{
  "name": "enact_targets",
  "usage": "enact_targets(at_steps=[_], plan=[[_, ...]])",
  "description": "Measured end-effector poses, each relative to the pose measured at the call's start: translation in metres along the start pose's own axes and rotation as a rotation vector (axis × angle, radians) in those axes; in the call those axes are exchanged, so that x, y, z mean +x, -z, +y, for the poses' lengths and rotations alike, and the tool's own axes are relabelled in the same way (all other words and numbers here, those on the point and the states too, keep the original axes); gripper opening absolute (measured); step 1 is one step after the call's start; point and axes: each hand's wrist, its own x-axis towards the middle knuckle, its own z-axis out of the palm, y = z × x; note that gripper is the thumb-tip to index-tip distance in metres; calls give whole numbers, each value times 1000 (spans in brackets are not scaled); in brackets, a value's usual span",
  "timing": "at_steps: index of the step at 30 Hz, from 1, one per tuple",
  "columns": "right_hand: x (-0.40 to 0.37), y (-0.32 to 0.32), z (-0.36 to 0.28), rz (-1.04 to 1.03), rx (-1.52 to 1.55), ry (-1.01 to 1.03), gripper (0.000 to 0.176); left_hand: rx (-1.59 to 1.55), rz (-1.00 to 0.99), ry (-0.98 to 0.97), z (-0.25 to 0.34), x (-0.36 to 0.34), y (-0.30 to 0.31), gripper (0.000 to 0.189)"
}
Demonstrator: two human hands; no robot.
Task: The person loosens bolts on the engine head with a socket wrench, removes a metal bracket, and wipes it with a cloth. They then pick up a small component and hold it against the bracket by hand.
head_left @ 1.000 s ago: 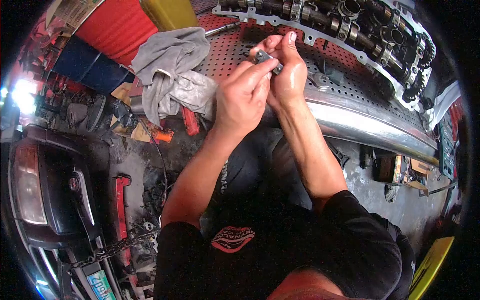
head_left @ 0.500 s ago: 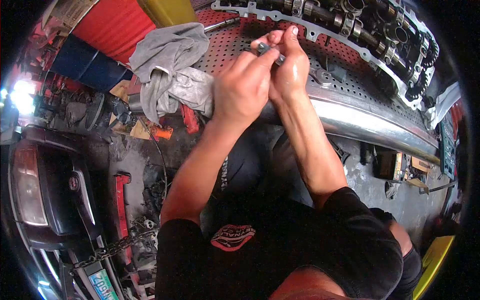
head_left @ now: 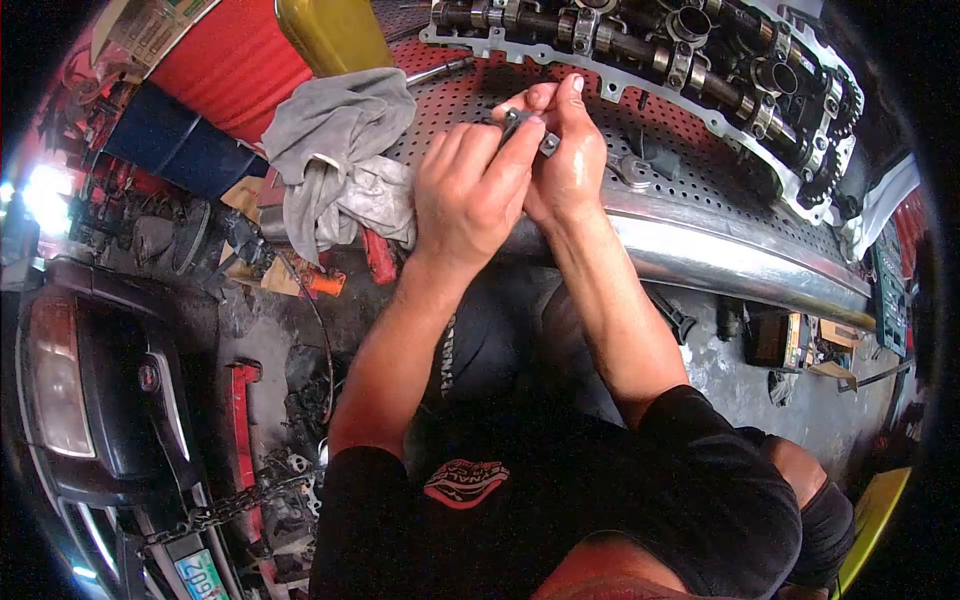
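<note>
A small grey metal part (head_left: 549, 145) sits between my two hands, mostly covered by fingers. My left hand (head_left: 468, 195), back upward, pinches it with thumb and fingers. Under and beside it is my right hand (head_left: 572, 165), palm turned up and shiny, with its fingers curled round the part and its thumb pointing up. Both hands are over the near edge of a perforated metal bench (head_left: 700, 200). Just right of my right hand a wrench-like metal tool (head_left: 632, 174) lies on the bench.
An engine cylinder head with camshafts (head_left: 650, 50) spans the bench's back. Grey cloths (head_left: 345, 120) hang over the left edge beside a socket tool (head_left: 440, 72). A yellow container (head_left: 335, 35) stands behind them. Lower left are a car bumper (head_left: 110, 380) and a chain (head_left: 240, 503).
Both hands have shifted slightly left and down in view, still holding the part. The part's angle between the fingers looks a little different. The bench scene has shifted slightly with the camera.
</note>
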Motion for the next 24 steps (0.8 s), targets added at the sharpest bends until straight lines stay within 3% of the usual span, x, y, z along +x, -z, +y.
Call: enact_targets(at_steps=[2, 5, 6, 9, 10, 13, 14, 17, 19, 21, 22, 24], plan=[[-2, -2, 1, 38, -38, 22, 46, 60, -122, 25, 3, 2, 6, 32], [-3, 4, -1, -40, 12, -12, 45, -682, -125, 591, 22, -1, 9, 26], [-4, 5, -1, -64, 40, -24, 45, -944, -249, 920, 25, 3, 24, 23], [-7, 4, -2, -139, 126, -64, 46, -744, -130, 581, 21, -2, 12, 24], [-4, 5, 0, -109, 126, -72, 46, -365, -178, 362, 18, 2, 18, 26], [-1, 5, 4, -140, 15, -22, 46, 158, -208, 55, 19, 6, 26, 27], [-5, 4, 2, -119, 9, -33, 46, 36, -173, 111, 19, 2, 23, 28], [-7, 8, -3, -150, 86, -85, 46, -818, -169, 711, 27, -1, 19, 33], [-1, 6, -2, -112, 79, -77, 46, -524, -199, 509, 21, 1, 21, 28], [-1, 4, 2, -64, 75, -81, 46, 101, -185, 63, 16, 5, 21, 23], [-2, 2, 2, -75, 82, -95, 46, 195, -236, 62, 21, 8, 26, 20], [0, 1, -1, -107, 84, -95, 45, -215, -176, 335, 24, 9, 23, 21]])
